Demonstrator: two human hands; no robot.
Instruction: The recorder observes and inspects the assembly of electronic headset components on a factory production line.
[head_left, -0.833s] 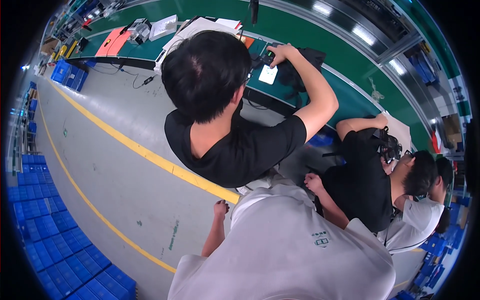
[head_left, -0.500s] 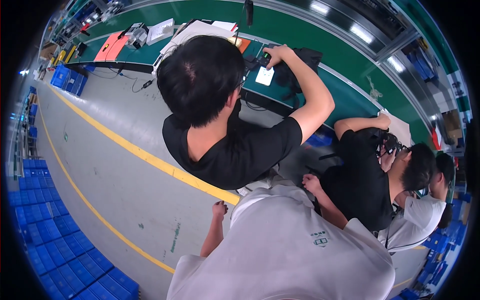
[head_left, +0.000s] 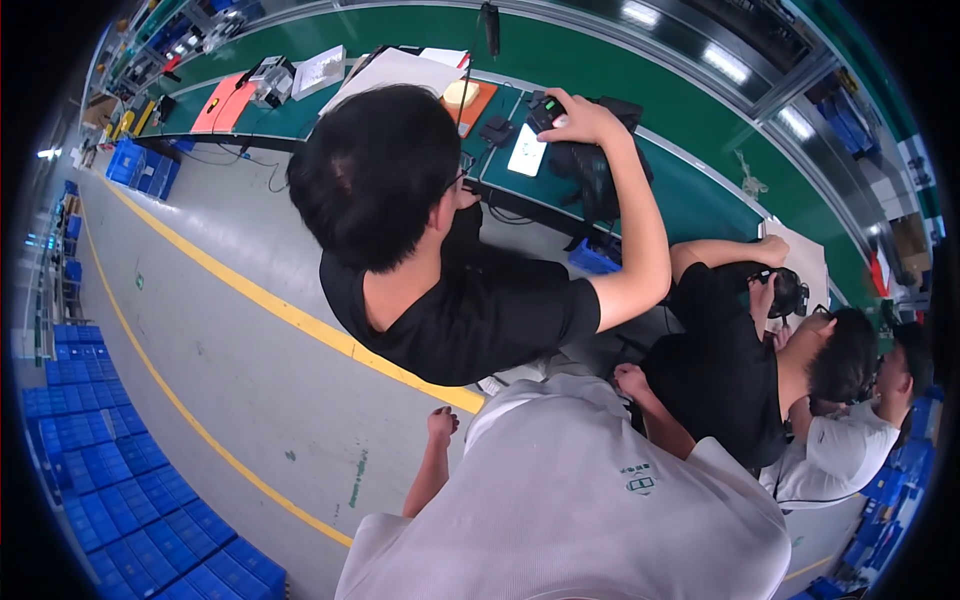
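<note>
Own shirt: our white shirt (head_left: 560, 500) fills the lower edge of the view, with both arms hanging at our sides.
Left hand: our left hand (head_left: 440, 424) is curled into a fist and holds nothing. It hangs above the grey floor (head_left: 250, 400), in the same place as half a second ago.
Right hand: our right hand (head_left: 630, 380) hangs just beside the back of the seated person in black (head_left: 720, 370). We cannot tell whether its fingers are closed or loose. It has not moved either.
Floor markings: a yellow line (head_left: 270, 300) crosses the floor, and blue crates (head_left: 110, 470) stand along the floor's left edge.
Nearer co-worker: a co-worker in a black tee (head_left: 470, 310) stands between us and the green bench (head_left: 700, 190), leaning in. The co-worker's head now sits slightly lower and further left than before.
Co-worker's hand: the raised hand (head_left: 578, 120) still rests on a black device (head_left: 590, 165) at the bench's front edge. A white card (head_left: 527, 155) lies just beside the device.
Right side: a person in a white top (head_left: 835, 460) sits beyond the seated one.
Far bench: an orange tray (head_left: 470, 105) and an orange pad (head_left: 222, 100) lie toward the bench's left end.
</note>
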